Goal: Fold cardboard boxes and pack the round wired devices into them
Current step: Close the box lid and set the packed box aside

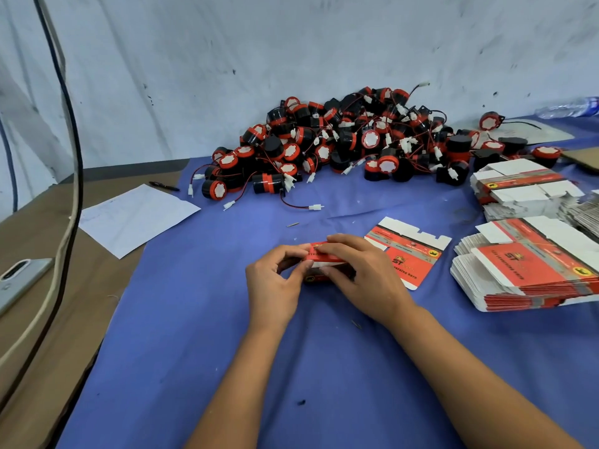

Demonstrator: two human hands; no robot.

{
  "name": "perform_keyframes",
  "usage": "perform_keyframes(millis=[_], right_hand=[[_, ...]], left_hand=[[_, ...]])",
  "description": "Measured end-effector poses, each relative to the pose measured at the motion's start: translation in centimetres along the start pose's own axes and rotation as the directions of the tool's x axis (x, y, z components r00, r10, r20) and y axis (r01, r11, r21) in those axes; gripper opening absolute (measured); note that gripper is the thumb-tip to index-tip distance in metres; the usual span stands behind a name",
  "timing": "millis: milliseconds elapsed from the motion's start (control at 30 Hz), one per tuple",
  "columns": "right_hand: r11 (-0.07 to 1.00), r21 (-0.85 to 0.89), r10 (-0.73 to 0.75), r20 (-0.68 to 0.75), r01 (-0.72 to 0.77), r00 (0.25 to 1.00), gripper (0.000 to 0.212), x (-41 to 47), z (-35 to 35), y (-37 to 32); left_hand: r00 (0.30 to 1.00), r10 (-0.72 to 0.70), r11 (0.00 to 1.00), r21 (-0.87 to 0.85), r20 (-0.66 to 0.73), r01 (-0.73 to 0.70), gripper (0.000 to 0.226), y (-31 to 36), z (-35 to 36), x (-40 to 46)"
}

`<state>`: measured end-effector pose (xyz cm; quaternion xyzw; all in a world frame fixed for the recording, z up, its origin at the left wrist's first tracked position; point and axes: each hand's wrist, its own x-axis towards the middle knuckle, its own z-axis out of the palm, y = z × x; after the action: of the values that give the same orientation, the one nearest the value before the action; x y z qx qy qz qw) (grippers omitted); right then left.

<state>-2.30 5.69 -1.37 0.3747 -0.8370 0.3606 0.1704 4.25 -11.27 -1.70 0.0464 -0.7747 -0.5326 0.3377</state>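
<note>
Head view looks down on a blue cloth-covered table [227, 319] where both hands meet over a small red and white printed cardboard box [319, 254]. The left hand [275, 280] pinches the box's left end with curled fingers and thumb; the right hand [359, 273] lies over its top and right side, fingers curled round it. The hands hide most of the box, so its flaps cannot be made out and its dark lettering is too blurred to read.

Just right of the hands lies a single flat red and white box blank [410, 251], bearing a large "ST" and a line that seems to read "warning horn"; the smaller print is illegible. Further right sit a near stack of flat printed box blanks [531, 270], also marked "ST", and a far stack of flat box blanks [522, 189], both partly cut off by the frame edge.

Against the white wall a heap of round black and red devices with red wires and white plugs [350, 140] is piled up, well apart from the hands. Left of the cloth lie a white paper sheet [136, 215], its faint writing unreadable, and a black pen [163, 186]. A clear plastic bottle [570, 106] lies at the far right.
</note>
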Motion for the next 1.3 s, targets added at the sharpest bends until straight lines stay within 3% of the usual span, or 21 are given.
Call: perform_keyframes(millis=[133, 333, 433, 600, 767, 933, 1133, 1300], right_hand=[[1.000, -0.010, -0.017, -0.021, 0.017, 1.000, 0.033, 0.2, 0.2, 0.0], [0.989, -0.121, -0.095, -0.118, 0.080, 0.989, 0.019, 0.0, 0.8, 0.4], [0.970, -0.204, -0.168, -0.156, 0.135, 0.973, 0.015, 0.1, 0.8, 0.2], [0.969, -0.225, -0.150, -0.187, 0.107, 0.971, 0.012, 0.0, 0.8, -0.6], [0.961, -0.256, -0.150, -0.153, 0.107, 0.977, 0.007, 0.0, 0.7, -1.1], [0.966, -0.244, -0.105, -0.082, 0.082, 0.991, 0.010, -0.1, 0.4, -1.3], [0.951, -0.307, -0.010, 0.094, 0.039, 0.996, 0.046, -0.3, 0.6, -1.6], [0.958, -0.287, 0.042, 0.141, 0.001, 0.989, 0.039, -1.0, -0.4, -2.4]], left_hand=[[1.000, 0.011, 0.998, 0.061, 0.013, -0.011, 0.022, -0.1, 0.1, 0.3], [0.978, 0.160, 0.954, 0.234, 0.135, -0.188, 0.014, -0.1, -0.6, 0.4], [0.965, 0.229, 0.902, 0.343, 0.131, -0.261, 0.016, -0.3, -0.5, 0.5], [0.974, 0.198, 0.892, 0.391, 0.112, -0.226, 0.020, -0.4, -0.1, 0.3], [0.960, 0.247, 0.830, 0.483, 0.133, -0.280, 0.017, -0.7, 0.1, 0.7], [0.940, 0.020, 0.878, 0.444, 0.341, -0.180, 0.062, -0.4, 1.1, 1.1], [0.933, 0.082, 0.852, 0.460, 0.351, -0.248, 0.056, -0.1, 0.9, 1.8], [0.953, 0.007, 0.914, 0.386, 0.304, -0.129, 0.039, 1.2, 1.3, 2.5]])
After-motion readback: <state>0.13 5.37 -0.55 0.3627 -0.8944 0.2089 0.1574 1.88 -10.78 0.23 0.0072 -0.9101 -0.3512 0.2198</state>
